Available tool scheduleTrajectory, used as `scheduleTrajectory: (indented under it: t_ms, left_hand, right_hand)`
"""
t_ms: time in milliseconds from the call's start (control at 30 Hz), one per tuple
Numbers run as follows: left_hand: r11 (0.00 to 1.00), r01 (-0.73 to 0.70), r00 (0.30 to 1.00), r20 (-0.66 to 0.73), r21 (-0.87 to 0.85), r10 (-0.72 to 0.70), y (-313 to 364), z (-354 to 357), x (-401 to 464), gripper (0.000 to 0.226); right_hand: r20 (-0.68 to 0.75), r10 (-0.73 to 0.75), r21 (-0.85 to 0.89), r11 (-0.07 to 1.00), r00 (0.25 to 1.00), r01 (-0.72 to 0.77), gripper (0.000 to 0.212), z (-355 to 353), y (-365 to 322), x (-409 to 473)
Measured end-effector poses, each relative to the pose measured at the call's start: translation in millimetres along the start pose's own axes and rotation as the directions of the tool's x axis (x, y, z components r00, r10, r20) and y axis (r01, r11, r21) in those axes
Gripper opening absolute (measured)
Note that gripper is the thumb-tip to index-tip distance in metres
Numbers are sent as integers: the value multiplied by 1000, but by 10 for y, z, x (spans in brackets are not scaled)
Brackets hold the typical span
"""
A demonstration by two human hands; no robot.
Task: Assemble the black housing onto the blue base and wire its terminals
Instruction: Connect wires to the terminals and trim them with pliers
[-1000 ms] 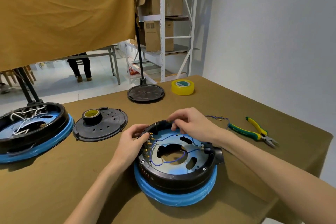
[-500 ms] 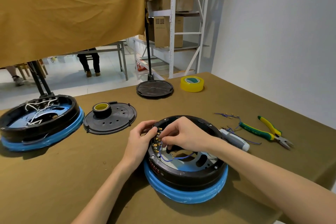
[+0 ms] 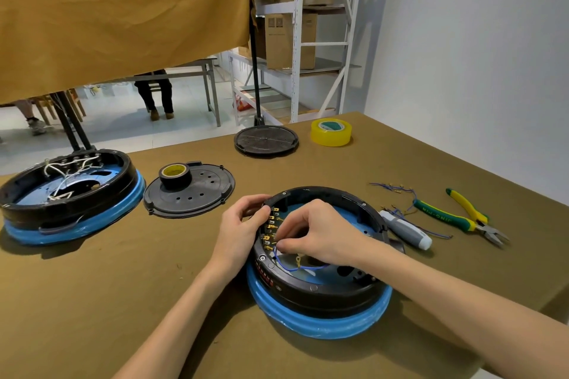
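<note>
The black housing (image 3: 320,281) sits seated on the blue base (image 3: 317,317) near the front middle of the desk (image 3: 123,286), directly under your arms. Along its inner left wall runs a column of brass terminals (image 3: 271,229), and a blue wire (image 3: 289,266) with a ring lug at its free end loops across the opening below them. Your right hand (image 3: 317,235) reaches into the housing with its fingers curled, the grip pinched on the blue wire close to the lower terminals. Your left hand (image 3: 243,232) wraps the housing's left rim from outside, thumb and fingers curled over the edge beside the terminals. Just right of the housing lies a grey-handled screwdriver (image 3: 406,232), touching a scatter of loose blue wires (image 3: 397,191), and beyond those rest yellow-and-green cutting pliers (image 3: 462,215). To the left, a black perforated cover plate (image 3: 191,194) lies flat with a roll of black tape (image 3: 174,175) standing on it. Further left sits a second black housing on a blue base (image 3: 70,197), with white wires inside. At the desk's far edge are a round black stand base (image 3: 266,141) and a roll of yellow tape (image 3: 331,132).
</note>
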State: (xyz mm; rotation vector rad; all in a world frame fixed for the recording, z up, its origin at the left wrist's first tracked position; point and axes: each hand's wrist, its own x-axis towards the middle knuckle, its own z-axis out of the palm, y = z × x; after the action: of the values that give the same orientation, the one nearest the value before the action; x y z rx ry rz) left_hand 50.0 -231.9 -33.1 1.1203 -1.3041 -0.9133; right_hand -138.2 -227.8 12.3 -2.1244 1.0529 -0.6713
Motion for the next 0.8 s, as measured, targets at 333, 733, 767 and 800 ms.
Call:
scheduleTrajectory:
  t_ms: [333, 733, 767, 800]
  left_hand:
    - [999, 9, 1000, 9, -32, -9, -13, 0, 13, 22]
    - [1000, 3, 1000, 4, 6, -3, 35, -1, -14, 22]
    - [1000, 2, 1000, 4, 14, -3, 39, -3, -14, 22]
    - [1000, 1, 1000, 3, 23, -1, 42, -2, -14, 22]
  right_hand:
    - [333, 169, 745, 556, 928, -369, 16, -252, -115, 40]
    - [324, 219, 486, 796, 920, -361, 18, -125, -179, -14]
    - [319, 215, 423, 839, 923, -342, 17, -127, -167, -22]
    - [317, 203, 356, 880, 926, -315, 16, -131, -164, -32]
